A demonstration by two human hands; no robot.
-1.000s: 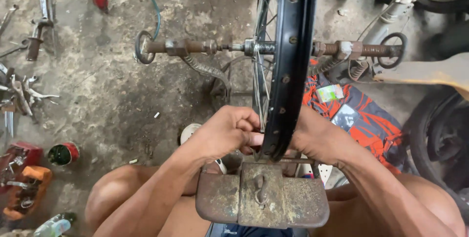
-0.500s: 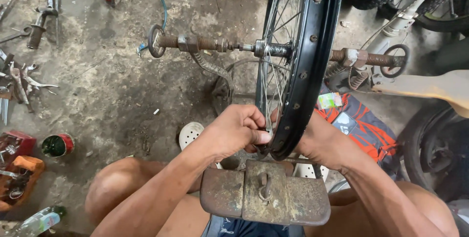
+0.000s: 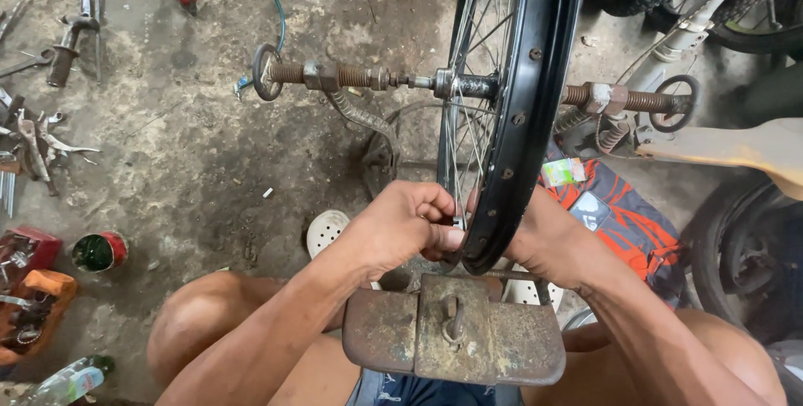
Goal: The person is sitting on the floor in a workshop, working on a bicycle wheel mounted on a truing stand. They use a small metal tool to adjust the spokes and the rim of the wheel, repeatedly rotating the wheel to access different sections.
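Black wheel rim (image 3: pixel 535 80) unmoved, left hand (image 3: pixel 401 226) still pinching spoke, right hand (image 3: pixel 548 243) grip hidden

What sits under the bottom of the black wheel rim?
A rusty metal block sits just below the black wheel rim, with a thin rod between them. The left hand and right hand cover the rim's lowest spokes.
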